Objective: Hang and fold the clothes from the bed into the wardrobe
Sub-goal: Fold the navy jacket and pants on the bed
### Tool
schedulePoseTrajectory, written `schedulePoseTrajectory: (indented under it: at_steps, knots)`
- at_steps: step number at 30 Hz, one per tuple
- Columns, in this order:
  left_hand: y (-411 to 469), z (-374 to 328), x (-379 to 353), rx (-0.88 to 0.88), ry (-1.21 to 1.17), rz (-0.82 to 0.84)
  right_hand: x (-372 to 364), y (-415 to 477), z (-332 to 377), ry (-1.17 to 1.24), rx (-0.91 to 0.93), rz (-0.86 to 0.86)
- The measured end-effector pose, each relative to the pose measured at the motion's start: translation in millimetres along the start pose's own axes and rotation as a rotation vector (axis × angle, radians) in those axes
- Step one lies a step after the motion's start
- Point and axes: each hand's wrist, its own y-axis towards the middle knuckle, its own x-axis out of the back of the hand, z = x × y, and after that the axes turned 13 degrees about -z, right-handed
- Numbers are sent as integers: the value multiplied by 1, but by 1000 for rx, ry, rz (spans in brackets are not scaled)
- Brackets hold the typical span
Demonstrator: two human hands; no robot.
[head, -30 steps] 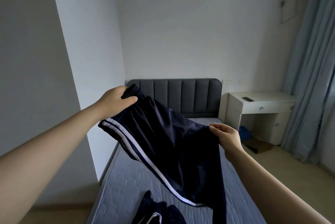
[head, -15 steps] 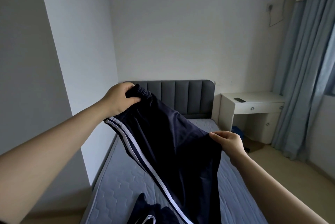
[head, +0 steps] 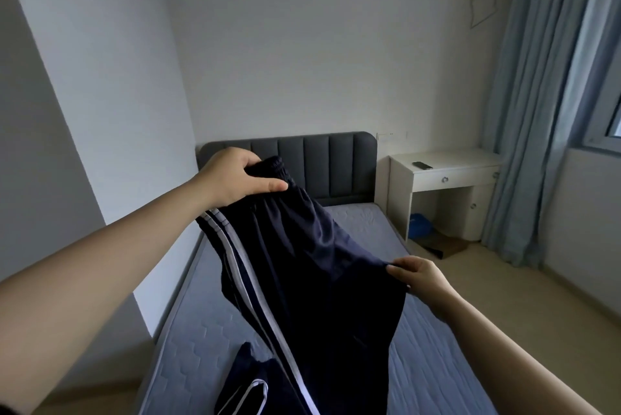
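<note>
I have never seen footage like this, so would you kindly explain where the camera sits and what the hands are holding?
There is no machine here: a person wears a camera on the head, looking forward and down, so both bare arms reach in from below. The left hand grips the waistband of dark navy trousers with white side stripes; the right hand pinches the fabric lower down, holding them above the bed. Another dark garment lies on it at the picture's bottom edge. A white desk stands beside the bed.
</note>
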Motion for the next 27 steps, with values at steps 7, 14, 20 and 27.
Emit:
schedulePoseTrajectory:
  at_steps: [7,14,20,27]
  knots:
    - [-10,-56,-52,-138,-24,92,56,-21,-53,72,-128,-91]
    - [-20,-108,-110,-250,-194,184,141,-66,-68,65,-136,-440]
    - [-32,-172,-177,-225,-376,251,238,-77,-83,-31,-124,-577]
    - [-32,-248,-296,-147,-459,318,346,-39,-141,-117,-208,-570]
